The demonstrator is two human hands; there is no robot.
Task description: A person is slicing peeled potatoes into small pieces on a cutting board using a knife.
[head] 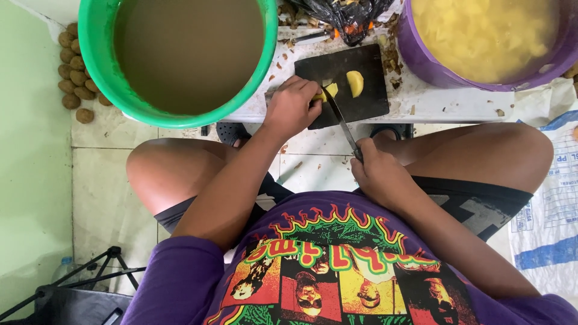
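While our left hand [291, 108] pins a peeled potato [328, 92] on the black cutting board [367, 99], our right hand [379, 171] grips the knife [340, 117] mid-cut; 1 piece [355, 83] lies cut, the purple tub [421, 66] holds many.

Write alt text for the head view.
Seated person's left hand steadies a peeled yellow potato piece on a black cutting board while the right hand slices it with a knife. Green bucket of murky water left, purple tub of cut potato right.

- The green bucket [180, 57] and purple tub [487, 42] are cut off by the top edge.
- The left hand [292, 108] hides part of the potato piece [328, 91].
- The black bag [349, 15] at top centre is cropped.
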